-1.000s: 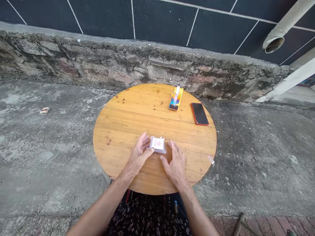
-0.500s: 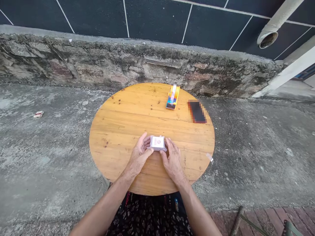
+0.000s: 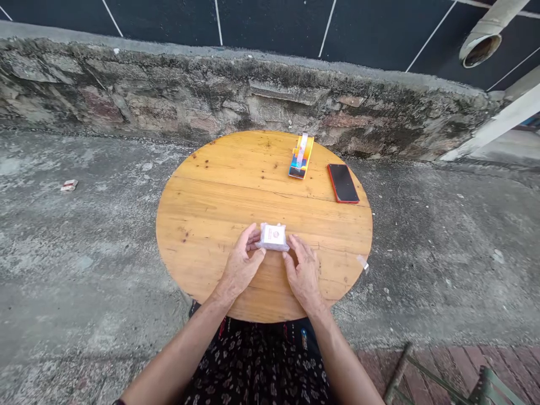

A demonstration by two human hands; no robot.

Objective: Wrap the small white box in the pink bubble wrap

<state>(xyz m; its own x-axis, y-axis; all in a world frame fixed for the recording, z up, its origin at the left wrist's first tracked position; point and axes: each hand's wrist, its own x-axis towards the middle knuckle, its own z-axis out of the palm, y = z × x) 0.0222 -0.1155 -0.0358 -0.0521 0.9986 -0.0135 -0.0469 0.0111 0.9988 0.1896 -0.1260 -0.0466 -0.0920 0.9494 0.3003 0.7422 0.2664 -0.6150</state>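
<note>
A small packet in clear plastic wrap (image 3: 274, 237), with a white face bearing red print, lies on the round wooden table in front of me. My left hand (image 3: 242, 261) is at its left end, thumb and fingers apart, the fingertips at or very near the wrap. On the other side, my right hand (image 3: 302, 270) rests by the right end with its fingers loosely spread. A thin gap seems to lie between its thumb and the packet. Neither hand is closed round the packet.
A yellow and blue tape dispenser (image 3: 301, 156) stands near the table's far edge. Right of it lies a phone in a red case (image 3: 343, 183). A strip of clear tape (image 3: 363, 262) clings to the right rim of the wooden table (image 3: 202, 208). A low stone wall (image 3: 189, 101) runs behind.
My hands have eased slightly apart from the packet, the right one moving outward. The view has tilted a little, shifting the whole table up and right in the picture.
</note>
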